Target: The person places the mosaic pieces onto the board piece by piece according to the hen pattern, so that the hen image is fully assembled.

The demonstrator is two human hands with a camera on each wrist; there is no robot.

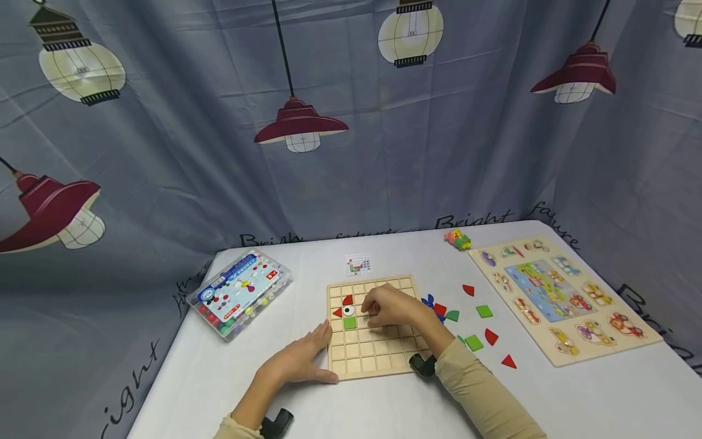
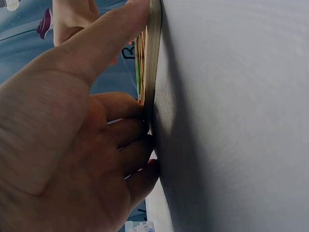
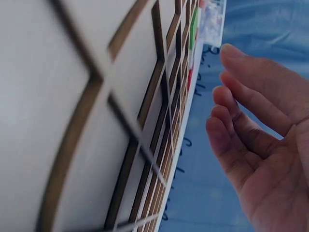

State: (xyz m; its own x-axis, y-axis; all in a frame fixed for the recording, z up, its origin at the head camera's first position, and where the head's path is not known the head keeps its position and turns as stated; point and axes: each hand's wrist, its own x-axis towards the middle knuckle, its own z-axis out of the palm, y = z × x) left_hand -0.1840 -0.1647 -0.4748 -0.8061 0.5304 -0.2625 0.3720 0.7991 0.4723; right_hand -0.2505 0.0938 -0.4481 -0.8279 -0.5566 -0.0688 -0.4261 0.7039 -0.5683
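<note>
A wooden grid board (image 1: 373,364) lies on the white table. In its left part sit a red quarter-round piece (image 1: 348,300), a red triangle (image 1: 337,312), a white piece with a black dot (image 1: 348,311) and a green square (image 1: 350,323). My left hand (image 1: 298,360) rests against the board's left edge, fingers along the side and thumb by the near corner. Over the middle of the grid hovers my right hand (image 1: 390,306), its fingers loosely bent. In the right wrist view, nothing shows between those fingers (image 3: 227,140), which are apart from the board.
Loose red and green pieces, including a green square (image 1: 484,311) and red triangle (image 1: 509,362), lie to the right. A picture card (image 1: 358,264) is behind the board. A clear-sided box (image 1: 241,292) stands left, a picture puzzle (image 1: 548,347) right, and a small colorful toy (image 1: 457,239) at the back.
</note>
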